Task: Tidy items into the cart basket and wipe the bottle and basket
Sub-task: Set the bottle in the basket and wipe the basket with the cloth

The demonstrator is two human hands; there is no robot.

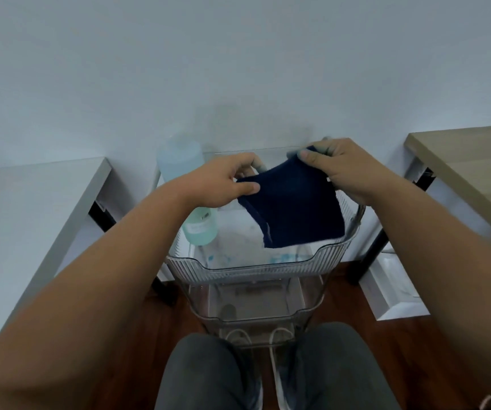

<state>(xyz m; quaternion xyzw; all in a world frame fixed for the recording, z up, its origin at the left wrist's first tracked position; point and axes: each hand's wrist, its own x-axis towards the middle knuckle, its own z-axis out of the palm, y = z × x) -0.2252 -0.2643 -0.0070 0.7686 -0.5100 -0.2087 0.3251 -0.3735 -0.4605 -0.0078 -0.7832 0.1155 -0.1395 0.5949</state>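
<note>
A dark blue cloth [293,208] hangs spread above the clear top basket [256,269] of a see-through cart. My left hand [223,182] pinches its left corner between thumb and fingers. My right hand [347,170] pinches the upper right corner. A pale blue-green bottle [183,170] stands in the basket's left side, partly hidden behind my left wrist. Faint blue smears show on the basket floor near its front wall.
A white table [46,202] stands to the left and a wood-topped table [472,170] to the right, both close to the cart. A white box [392,291] lies on the floor under the right table. The lower cart tiers [253,309] and my knees fill the foreground.
</note>
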